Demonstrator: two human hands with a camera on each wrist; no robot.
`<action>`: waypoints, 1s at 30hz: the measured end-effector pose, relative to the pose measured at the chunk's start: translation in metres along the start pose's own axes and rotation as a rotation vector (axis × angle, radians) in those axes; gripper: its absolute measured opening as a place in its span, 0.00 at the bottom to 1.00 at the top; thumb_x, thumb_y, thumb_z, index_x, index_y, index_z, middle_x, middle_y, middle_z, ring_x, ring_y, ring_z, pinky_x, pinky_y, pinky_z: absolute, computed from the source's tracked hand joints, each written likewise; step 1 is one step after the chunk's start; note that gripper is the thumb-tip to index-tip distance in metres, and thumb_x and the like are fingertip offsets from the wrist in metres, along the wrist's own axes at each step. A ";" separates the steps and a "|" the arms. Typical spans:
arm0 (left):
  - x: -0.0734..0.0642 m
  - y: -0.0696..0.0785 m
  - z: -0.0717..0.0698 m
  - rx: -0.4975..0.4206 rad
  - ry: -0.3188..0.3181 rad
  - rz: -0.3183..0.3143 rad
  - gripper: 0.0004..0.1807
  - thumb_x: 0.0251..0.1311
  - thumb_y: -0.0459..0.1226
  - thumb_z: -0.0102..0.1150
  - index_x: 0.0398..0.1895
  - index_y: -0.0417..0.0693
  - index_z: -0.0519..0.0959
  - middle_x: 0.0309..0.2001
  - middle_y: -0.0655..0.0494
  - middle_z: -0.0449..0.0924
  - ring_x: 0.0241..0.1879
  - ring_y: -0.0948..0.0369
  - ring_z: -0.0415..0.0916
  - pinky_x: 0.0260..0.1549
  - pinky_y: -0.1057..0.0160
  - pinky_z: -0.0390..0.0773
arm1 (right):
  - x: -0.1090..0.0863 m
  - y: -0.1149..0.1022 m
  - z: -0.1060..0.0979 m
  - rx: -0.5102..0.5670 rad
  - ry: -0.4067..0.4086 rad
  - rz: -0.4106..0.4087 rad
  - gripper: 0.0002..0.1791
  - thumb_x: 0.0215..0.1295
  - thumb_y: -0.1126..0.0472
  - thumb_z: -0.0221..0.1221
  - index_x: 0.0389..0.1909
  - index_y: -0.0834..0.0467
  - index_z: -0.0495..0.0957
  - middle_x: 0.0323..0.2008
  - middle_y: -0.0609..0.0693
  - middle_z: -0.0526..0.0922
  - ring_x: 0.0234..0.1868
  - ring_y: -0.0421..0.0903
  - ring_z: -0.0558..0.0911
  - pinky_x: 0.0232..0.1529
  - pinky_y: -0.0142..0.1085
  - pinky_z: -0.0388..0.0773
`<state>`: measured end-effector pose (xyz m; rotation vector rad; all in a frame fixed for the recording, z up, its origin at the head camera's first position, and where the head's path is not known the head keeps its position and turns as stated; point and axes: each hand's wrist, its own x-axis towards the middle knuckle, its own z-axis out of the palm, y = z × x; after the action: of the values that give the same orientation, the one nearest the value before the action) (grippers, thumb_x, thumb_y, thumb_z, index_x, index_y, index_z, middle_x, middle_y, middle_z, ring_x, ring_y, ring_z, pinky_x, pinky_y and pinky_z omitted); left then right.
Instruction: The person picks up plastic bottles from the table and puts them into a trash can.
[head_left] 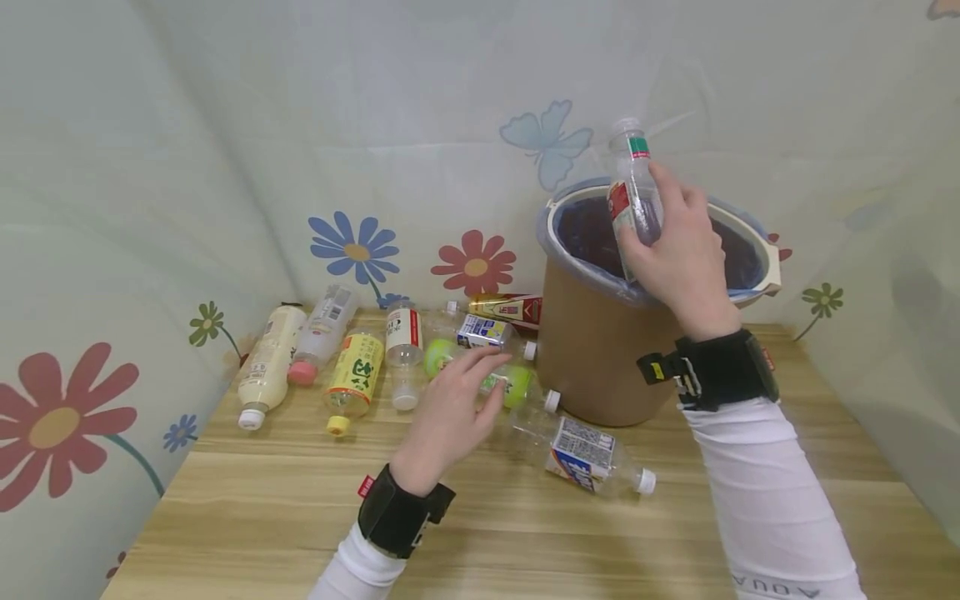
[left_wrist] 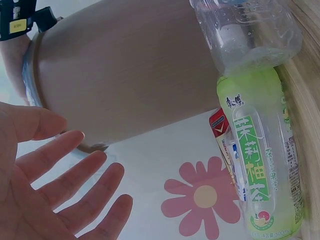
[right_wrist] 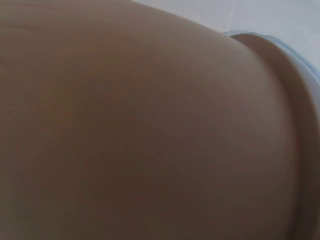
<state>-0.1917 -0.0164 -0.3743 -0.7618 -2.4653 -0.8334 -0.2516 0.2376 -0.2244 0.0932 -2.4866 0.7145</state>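
In the head view my right hand (head_left: pixel 688 250) grips a clear plastic bottle (head_left: pixel 634 179) with a red and green label. It holds the bottle tilted, cap end up, over the mouth of a brown bin (head_left: pixel 592 342) with a liner round its rim. My left hand (head_left: pixel 453 408), fingers spread and slightly bent, hovers over a green-labelled tea bottle (left_wrist: pixel 255 155) lying on its side. Nothing is in its palm in the left wrist view. A clear bottle (head_left: pixel 581 454) with a white and blue label lies just right of this hand. The right wrist view holds mostly the bin's wall (right_wrist: pixel 165 130).
Left on the wooden table (head_left: pixel 255 517) lie a cream bottle (head_left: pixel 272 358), a pink-capped bottle (head_left: pixel 326 325), a yellow-labelled bottle (head_left: pixel 356 371) and a red-and-white-labelled bottle (head_left: pixel 405 333). A blue-and-white-labelled bottle (head_left: pixel 487 331) and a gold-red package (head_left: pixel 510 308) lie beside the bin. Flowered cloth (head_left: pixel 420 167) hangs behind.
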 end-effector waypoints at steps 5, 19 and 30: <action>-0.001 0.000 0.000 -0.004 -0.021 -0.012 0.16 0.64 0.41 0.53 0.54 0.51 0.78 0.53 0.56 0.77 0.52 0.59 0.74 0.49 0.57 0.76 | -0.002 0.003 0.000 -0.004 -0.042 0.015 0.38 0.63 0.53 0.51 0.74 0.47 0.49 0.61 0.67 0.65 0.54 0.69 0.69 0.45 0.69 0.63; -0.003 -0.005 -0.002 0.008 -0.050 -0.020 0.14 0.65 0.42 0.53 0.51 0.51 0.78 0.51 0.57 0.78 0.50 0.59 0.74 0.48 0.58 0.76 | -0.033 -0.009 0.013 0.256 0.155 -0.222 0.16 0.65 0.61 0.53 0.52 0.58 0.79 0.43 0.55 0.84 0.35 0.46 0.82 0.37 0.35 0.78; -0.004 -0.011 -0.003 0.019 -0.117 0.003 0.15 0.63 0.41 0.55 0.51 0.51 0.79 0.49 0.57 0.79 0.50 0.60 0.75 0.48 0.59 0.77 | -0.097 -0.033 0.051 0.668 0.284 -0.450 0.14 0.54 0.82 0.50 0.40 0.72 0.78 0.22 0.60 0.80 0.21 0.36 0.74 0.21 0.23 0.71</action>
<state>-0.1948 -0.0268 -0.3786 -0.8287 -2.5704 -0.7843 -0.1870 0.1750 -0.2961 0.7141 -1.7774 1.2173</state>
